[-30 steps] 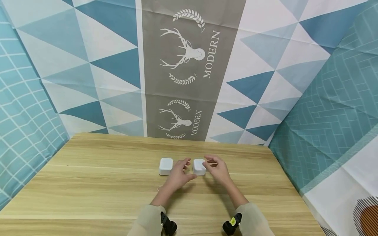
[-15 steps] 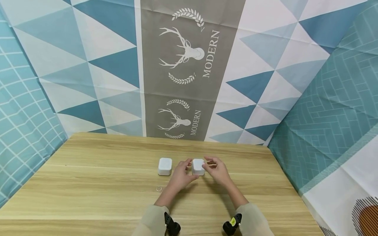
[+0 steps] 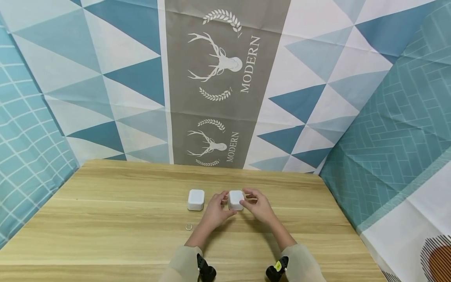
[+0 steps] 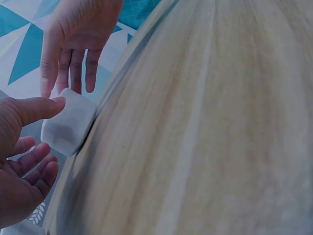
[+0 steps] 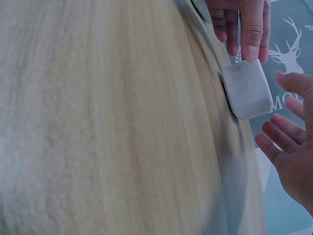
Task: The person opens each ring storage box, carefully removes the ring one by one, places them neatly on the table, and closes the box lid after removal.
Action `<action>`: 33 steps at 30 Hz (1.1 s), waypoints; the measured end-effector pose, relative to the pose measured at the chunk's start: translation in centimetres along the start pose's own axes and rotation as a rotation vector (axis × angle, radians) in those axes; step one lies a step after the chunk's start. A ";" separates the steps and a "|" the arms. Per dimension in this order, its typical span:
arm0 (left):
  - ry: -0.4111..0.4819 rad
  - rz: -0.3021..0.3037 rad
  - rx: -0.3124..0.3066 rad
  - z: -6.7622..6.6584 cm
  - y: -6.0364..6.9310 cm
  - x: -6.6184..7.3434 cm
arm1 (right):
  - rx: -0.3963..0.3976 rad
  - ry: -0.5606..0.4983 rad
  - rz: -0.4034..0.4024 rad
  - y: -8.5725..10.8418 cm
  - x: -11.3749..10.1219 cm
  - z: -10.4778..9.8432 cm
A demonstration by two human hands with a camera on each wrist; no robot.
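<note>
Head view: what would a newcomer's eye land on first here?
Probably the triangle-patterned backdrop behind the table, with white stag heads on its grey strip. Next, the white block toward the table's far side, between the left hand and the right hand. A matching second block stands to its left in the picture, and a small ring lies nearer the camera.

Light wood-grain table (image 3: 116,235), long pale and darker streaks. Rounded white box (image 3: 195,200) standing on it, left of centre; small ring (image 3: 189,226) on the wood nearer the viewer. Backdrop (image 3: 299,66) behind: blue, pale-blue and white triangles. Grey-brown central band (image 3: 179,86) with white deer heads (image 3: 230,64), leaf sprays and "MODERN", all turned sideways. Left: turquoise cloth (image 3: 31,129), white grid. Right: creased teal cloth (image 3: 398,125), herringbone; white section (image 3: 398,231) below, with brown-orange disc (image 3: 440,256).
</note>
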State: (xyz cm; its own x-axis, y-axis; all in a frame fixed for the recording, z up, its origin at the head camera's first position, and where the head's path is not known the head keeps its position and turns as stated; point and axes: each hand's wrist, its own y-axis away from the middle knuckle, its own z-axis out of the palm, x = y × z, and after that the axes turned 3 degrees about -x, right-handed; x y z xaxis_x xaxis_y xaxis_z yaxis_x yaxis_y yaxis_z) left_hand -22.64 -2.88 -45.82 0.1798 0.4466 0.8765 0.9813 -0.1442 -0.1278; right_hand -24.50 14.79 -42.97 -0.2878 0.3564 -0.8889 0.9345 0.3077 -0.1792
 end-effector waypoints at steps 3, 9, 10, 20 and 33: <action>-0.007 0.000 0.002 0.1 0.0 -0.2 | -0.016 -0.003 0.009 0.2 -0.3 0.0; -0.009 0.006 0.010 0.3 -0.2 -0.5 | -0.041 0.001 0.022 -0.5 1.9 0.3; -0.009 0.005 0.013 0.3 -0.3 -0.6 | -0.044 0.006 0.023 -0.7 2.5 0.4; -0.014 0.002 0.033 0.5 -0.9 -1.2 | -0.065 0.041 0.016 -1.1 3.8 0.5; -0.020 -0.001 0.019 0.9 -1.3 -1.5 | -0.122 0.033 0.027 -0.6 1.3 0.5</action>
State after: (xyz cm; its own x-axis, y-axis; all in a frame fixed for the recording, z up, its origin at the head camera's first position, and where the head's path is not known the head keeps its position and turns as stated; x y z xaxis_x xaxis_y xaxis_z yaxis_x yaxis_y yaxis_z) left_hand -24.09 -2.56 -47.35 0.1797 0.4642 0.8673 0.9826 -0.1267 -0.1357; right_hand -25.33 14.58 -44.24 -0.2713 0.3946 -0.8779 0.9102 0.4018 -0.1007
